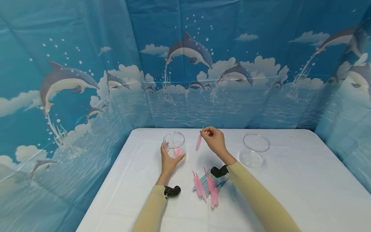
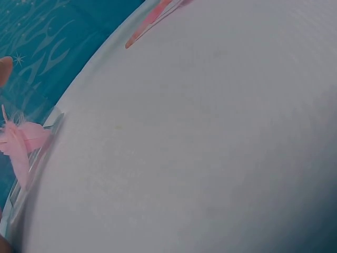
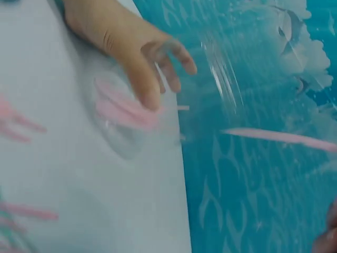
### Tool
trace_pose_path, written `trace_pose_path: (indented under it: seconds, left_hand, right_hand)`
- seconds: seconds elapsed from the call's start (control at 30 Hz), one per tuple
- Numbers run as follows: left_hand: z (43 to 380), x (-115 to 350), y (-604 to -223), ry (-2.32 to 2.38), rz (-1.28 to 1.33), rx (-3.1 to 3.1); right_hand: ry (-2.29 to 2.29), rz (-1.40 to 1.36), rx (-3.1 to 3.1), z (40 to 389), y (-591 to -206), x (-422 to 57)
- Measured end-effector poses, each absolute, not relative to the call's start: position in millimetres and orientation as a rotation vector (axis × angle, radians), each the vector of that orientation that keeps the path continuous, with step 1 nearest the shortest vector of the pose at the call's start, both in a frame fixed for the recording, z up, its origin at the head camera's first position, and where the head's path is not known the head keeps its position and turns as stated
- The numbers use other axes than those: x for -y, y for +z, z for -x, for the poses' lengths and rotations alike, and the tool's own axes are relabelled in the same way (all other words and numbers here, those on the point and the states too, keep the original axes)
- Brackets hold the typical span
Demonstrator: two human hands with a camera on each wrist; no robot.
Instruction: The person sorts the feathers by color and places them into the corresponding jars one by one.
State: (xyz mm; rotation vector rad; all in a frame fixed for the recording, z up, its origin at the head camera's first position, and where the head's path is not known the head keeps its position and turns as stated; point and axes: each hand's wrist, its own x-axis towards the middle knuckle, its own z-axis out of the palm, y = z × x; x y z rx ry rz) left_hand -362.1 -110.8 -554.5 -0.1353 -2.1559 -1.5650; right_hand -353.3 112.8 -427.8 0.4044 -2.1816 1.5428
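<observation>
My left hand [image 1: 169, 163] grips a clear round plastic container [image 1: 171, 141] from its near left side, fingers round the wall and thumb in front. Pink feathers [image 2: 26, 139] lie inside it. Up to the right of its rim, my right hand [image 1: 215, 140] pinches one pink feather [image 1: 198, 143] by its upper end, so the feather hangs down. In the right wrist view this feather [image 3: 284, 138] stretches between the container and my right fingertips [image 3: 327, 237]. Closer to me, a loose pile holds pink feathers [image 1: 213, 191] and blue feathers [image 1: 222, 181], partly behind my right wrist.
A second clear round container [image 1: 252, 158] stands to the right, beyond my right forearm. White cloth [image 1: 292, 170] covers the table. A blue dolphin-print curtain [image 1: 185, 106] rises behind the table's far edge and along its sides. Black devices [image 1: 173, 190] are strapped to both wrists.
</observation>
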Motion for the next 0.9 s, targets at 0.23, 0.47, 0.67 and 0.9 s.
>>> trace_pose_path:
  seconds: [0.23,0.47,0.67,0.9]
  left_hand:
    - [363.1,108.2,-554.9,-1.573,0.117,2.171]
    - [362.9,107.6,-555.0,-1.576,0.123,2.173]
    - [363.4,108.3,-554.1,-1.579,0.119,2.167]
    - [362.6,109.7,-552.6,-1.563,0.128,2.144]
  right_hand:
    - [1.468,-0.336,2.028,360.4,-419.2,-77.9]
    - [1.479,-0.337,2.055,361.4,-424.3,-49.6]
    - [1.402,-0.338,2.169,363.2,-433.5,-38.6]
    - [1.342,-0.389,2.31,359.2,-439.8,-46.3]
